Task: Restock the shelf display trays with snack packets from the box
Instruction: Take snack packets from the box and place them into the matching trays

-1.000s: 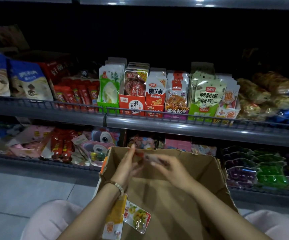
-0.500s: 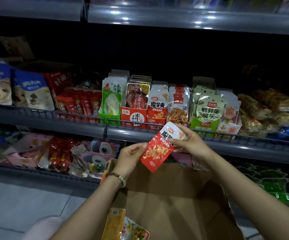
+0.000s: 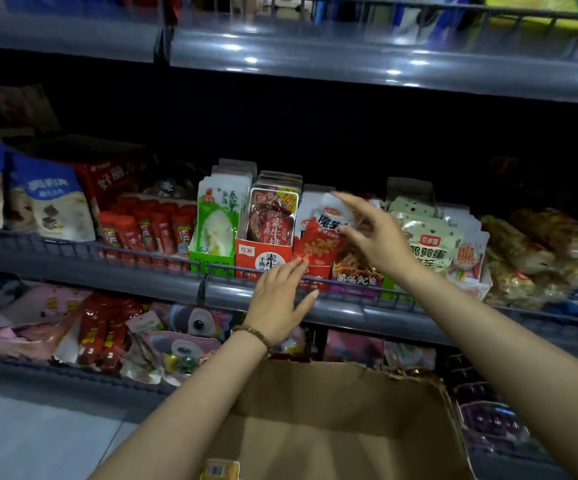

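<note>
Red snack packet: upright at the front of its red display tray on the middle shelf, between the orange-red tray and the brown fish-snack packets.
Left hand: below the packet, over the shelf's wire rail; fingers straight, slightly apart, tips touching the packet's lower left corner.
Right hand: beside the packet's top; fingers spread wide, gripping nothing; contact with the packet unclear.
Cardboard box: open, below both forearms.
Beaded bracelet: on the left wrist.
</note>
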Demonstrator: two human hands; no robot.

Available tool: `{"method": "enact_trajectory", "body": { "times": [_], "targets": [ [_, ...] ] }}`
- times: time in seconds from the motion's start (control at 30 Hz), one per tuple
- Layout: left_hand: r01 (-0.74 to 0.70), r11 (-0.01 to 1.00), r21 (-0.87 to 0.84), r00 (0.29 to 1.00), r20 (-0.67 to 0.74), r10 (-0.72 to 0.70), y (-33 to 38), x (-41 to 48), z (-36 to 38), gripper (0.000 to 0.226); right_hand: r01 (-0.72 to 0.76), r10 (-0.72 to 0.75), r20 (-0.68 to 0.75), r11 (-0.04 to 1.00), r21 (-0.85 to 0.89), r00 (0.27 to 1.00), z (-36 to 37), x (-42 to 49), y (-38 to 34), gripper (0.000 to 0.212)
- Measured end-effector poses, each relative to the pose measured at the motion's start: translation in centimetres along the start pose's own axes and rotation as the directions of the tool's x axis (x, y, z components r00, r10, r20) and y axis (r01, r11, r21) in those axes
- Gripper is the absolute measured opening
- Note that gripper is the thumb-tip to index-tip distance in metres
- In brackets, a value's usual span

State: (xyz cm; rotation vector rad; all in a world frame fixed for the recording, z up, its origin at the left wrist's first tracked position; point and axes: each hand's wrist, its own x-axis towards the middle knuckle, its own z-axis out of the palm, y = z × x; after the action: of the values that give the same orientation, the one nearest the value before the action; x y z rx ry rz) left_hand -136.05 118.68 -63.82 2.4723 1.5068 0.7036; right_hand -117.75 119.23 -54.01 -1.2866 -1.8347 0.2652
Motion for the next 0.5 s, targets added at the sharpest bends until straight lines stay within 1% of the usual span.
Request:
{"method": "enact_trajectory", "body": {
  "times": [0.07,0.13,0.2,0.27,0.33,0.43,0.5],
  "targets": [
    [-0.002,0.999,0.042,1.000,-0.011,0.002,0.0,0.3,0.4,0.062,0.013,-0.014,-0.008,0.991,-0.135,1.000,0.4,0.5,0.0,0.053],
    [-0.014,0.998,0.061,1.000,-0.023,0.015,-0.1,0.4,0.6,0.062,0.014,-0.013,0.007,0.981,-0.196,1.000,0.7,1.4,-0.1,0.052],
    [-0.023,0.998,0.061,0.999,-0.023,0.025,-0.3,0.2,1.0,0.062,-0.004,0.018,0.052,0.968,-0.251,0.999,1.1,2.4,0.1,0.053],
    [-0.034,0.997,0.069,0.999,-0.023,0.035,-0.5,0.0,1.2,0.063,-0.008,0.048,0.144,0.964,-0.267,0.988,1.0,3.1,0.4,0.056],
    [-0.048,0.994,0.102,0.998,-0.025,0.051,-0.7,0.0,1.1,0.063,-0.004,0.059,0.223,0.972,-0.235,0.973,0.6,3.7,0.5,0.057],
    [-0.058,0.991,0.120,0.998,-0.017,0.060,-0.8,0.0,1.1,0.063,0.004,0.065,0.279,0.970,-0.242,0.958,0.6,4.0,0.3,0.057],
    [-0.059,0.991,0.118,0.998,-0.009,0.060,-1.0,0.0,1.1,0.064,0.054,0.049,0.322,0.952,-0.303,0.946,1.4,4.0,0.3,0.059]
  ]
}}
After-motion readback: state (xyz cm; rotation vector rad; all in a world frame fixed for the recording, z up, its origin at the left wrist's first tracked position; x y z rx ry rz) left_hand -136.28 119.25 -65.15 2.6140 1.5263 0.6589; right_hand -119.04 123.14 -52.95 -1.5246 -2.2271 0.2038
